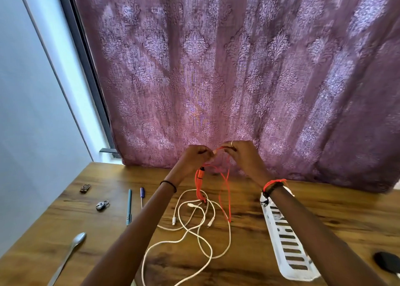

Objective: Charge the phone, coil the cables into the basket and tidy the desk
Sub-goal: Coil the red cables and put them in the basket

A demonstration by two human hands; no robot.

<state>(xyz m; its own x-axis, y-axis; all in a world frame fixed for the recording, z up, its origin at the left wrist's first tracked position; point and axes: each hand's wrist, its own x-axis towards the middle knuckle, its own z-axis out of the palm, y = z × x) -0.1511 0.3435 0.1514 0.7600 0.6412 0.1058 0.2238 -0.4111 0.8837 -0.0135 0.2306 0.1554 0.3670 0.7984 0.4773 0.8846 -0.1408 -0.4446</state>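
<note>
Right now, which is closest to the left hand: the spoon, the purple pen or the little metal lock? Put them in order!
From the left hand, which grips the orange cable:
1. purple pen, on the desk to its left.
2. little metal lock, farther left.
3. spoon, front left corner.

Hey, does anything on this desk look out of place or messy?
Yes. A metal spoon lies near the desk's left edge, odd beside the pens. The white cables sprawl in a loose tangle mid-desk.
</note>
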